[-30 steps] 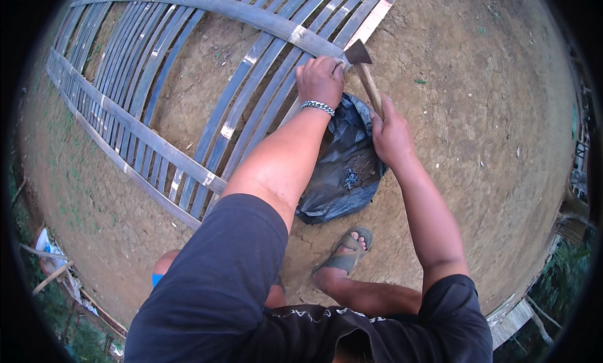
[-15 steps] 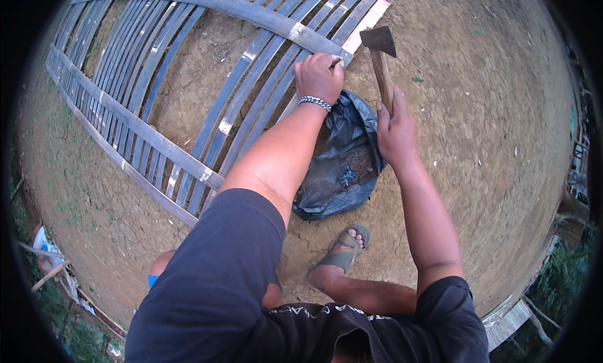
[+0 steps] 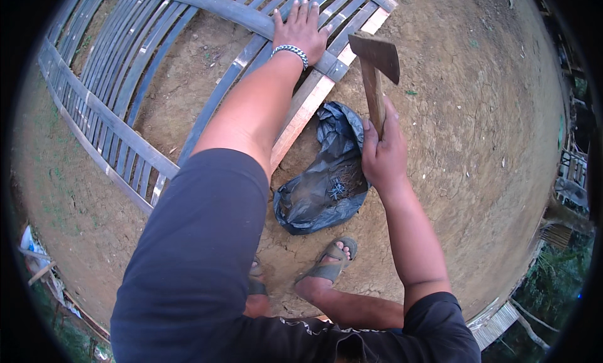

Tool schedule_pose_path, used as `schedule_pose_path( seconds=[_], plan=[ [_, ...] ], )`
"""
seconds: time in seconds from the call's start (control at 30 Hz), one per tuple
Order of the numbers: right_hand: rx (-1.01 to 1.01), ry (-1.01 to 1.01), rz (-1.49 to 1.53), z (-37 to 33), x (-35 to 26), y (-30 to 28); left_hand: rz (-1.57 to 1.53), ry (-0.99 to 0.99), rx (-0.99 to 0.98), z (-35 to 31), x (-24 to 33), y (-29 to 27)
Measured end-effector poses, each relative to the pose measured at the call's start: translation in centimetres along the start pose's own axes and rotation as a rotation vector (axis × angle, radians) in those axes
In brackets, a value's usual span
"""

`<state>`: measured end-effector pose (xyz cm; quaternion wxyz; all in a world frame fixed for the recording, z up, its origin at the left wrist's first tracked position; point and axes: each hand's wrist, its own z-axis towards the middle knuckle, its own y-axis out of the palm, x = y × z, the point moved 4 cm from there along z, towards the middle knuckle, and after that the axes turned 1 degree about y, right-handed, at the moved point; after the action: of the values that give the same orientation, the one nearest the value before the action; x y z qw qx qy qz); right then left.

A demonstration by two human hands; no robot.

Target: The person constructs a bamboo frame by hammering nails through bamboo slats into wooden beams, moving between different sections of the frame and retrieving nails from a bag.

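Observation:
My left hand [image 3: 300,35] lies flat on a crosspiece of the slatted bamboo panel [image 3: 229,10], fingers spread and holding nothing. A metal chain bracelet is on that wrist. In my right hand [image 3: 384,151] is a hatchet [image 3: 372,90], gripped by its wooden handle. Its dark metal head is up, beside the panel's right corner and apart from it. Below the panel's pale edge strip [image 3: 308,115], an open black plastic bag [image 3: 308,222] rests on the ground. Inside it sits a small heap of thin dark pieces that look like nails [image 3: 338,188].
My sandalled foot [image 3: 326,265] stands just below the bag. Dry, cracked earth [image 3: 477,174] surrounds the panel. Wooden poles and slats [image 3: 496,325] edge the ground at the lower right, with greenery beyond. A white-and-blue sheet [image 3: 31,247] lies at the far left.
My left hand has gone from closed fingers at the panel's corner to lying spread, farther up and left. The hatchet and right hand have shifted slightly left. The bag appears lower and farther left.

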<state>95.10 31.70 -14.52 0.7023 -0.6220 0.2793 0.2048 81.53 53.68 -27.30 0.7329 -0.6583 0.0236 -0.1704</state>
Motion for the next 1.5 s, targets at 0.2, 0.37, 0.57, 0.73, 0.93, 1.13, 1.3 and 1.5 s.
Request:
schedule_pose_path(
  seconds=[0.2,0.37,0.57,0.73,0.93,1.13,1.3,1.5],
  plan=[
    [-0.269,0.188,-0.223,0.1,3.1,1.2,-0.036,0.031,0.056,0.2,0.0,-0.1],
    [-0.017,-0.024,0.080,1.5,-0.1,-1.1,-0.040,0.037,0.041,0.0,-0.6,-0.5],
    [-0.397,0.342,-0.374,0.5,3.9,1.3,-0.075,0.029,0.030,0.3,-0.3,-0.4],
    [0.049,-0.085,0.005,1.3,0.6,-1.4,-0.088,0.030,0.072,-0.2,-0.9,-0.3],
    [-0.215,0.056,-0.229,0.4,2.3,0.6,-0.105,0.024,0.028,0.2,-0.2,-0.4],
    [0.070,-0.123,0.244,1.0,0.6,-1.6,-0.070,0.023,0.054,-0.3,-1.0,-0.2],
    [-0.028,-0.067,-0.241,-1.3,5.3,3.0,-0.080,0.034,0.043,0.3,-0.1,-0.5],
    [0.242,-0.132,0.341,0.6,1.9,0.2,-0.088,0.028,0.062,-0.1,-0.8,-0.3]
  ],
)
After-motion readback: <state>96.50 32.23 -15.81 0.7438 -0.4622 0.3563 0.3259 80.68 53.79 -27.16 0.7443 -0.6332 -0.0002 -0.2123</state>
